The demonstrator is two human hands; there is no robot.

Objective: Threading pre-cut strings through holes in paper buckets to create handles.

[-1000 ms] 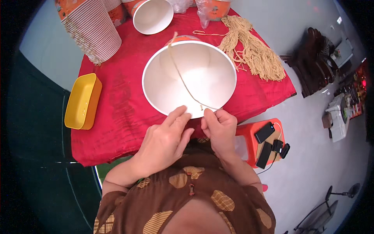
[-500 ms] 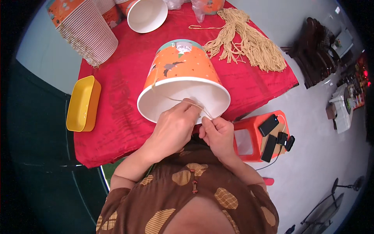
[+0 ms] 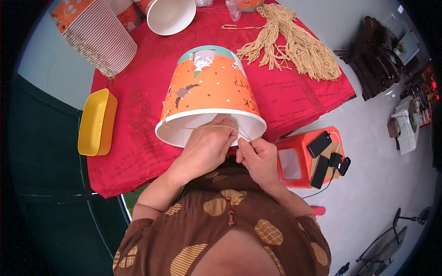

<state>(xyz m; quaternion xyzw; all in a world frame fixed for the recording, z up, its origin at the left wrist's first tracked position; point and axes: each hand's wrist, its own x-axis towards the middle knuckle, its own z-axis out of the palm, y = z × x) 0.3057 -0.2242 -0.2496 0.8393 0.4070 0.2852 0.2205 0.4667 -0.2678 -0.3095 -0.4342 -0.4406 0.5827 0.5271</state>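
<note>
A large orange paper bucket (image 3: 209, 89) with bats and stars lies on its side, its white-rimmed mouth turned toward me. Thin beige cord (image 3: 193, 127) runs from the rim's left side across the opening to my hands. At the near rim, my left hand (image 3: 208, 146) is closed with its fingers partly inside the mouth and the cord passing over them; their tips are hidden. Beside it on the right, my right hand (image 3: 258, 158) pinches the cord between thumb and forefinger at the rim.
On the red cloth-covered table (image 3: 133, 138) are a yellow tray (image 3: 96, 123), stacked paper buckets (image 3: 99, 39), another bucket (image 3: 171, 17) on its side and a bundle of beige cords (image 3: 294, 43). An orange stool (image 3: 294, 161) with black devices stands right of the table.
The bucket has tipped and turned, so more of its printed side shows and less of its inside. Both hands stay at the near rim with the cord.
</note>
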